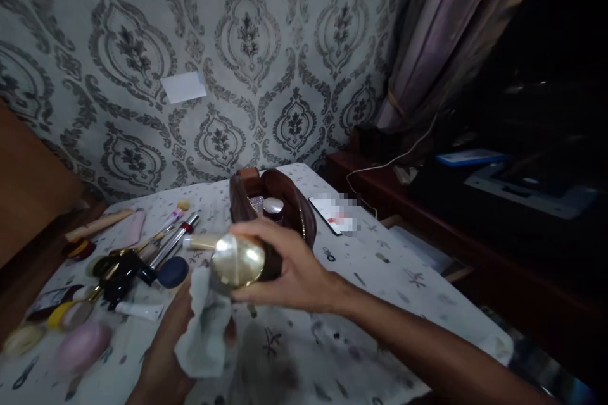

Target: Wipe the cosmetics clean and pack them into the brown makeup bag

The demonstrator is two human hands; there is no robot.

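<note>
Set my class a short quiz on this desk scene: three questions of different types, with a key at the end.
1. What does the left hand hold?
2. True or false: the phone lies to the right of the bag.
3. Which thing does the right hand grip?
A) phone
B) gold-topped container
C) curtain

Key:
1. What looks like a white tissue
2. True
3. B

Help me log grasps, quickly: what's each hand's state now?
Left hand: holding a white tissue.
Right hand: closed around a gold-topped container.
</note>
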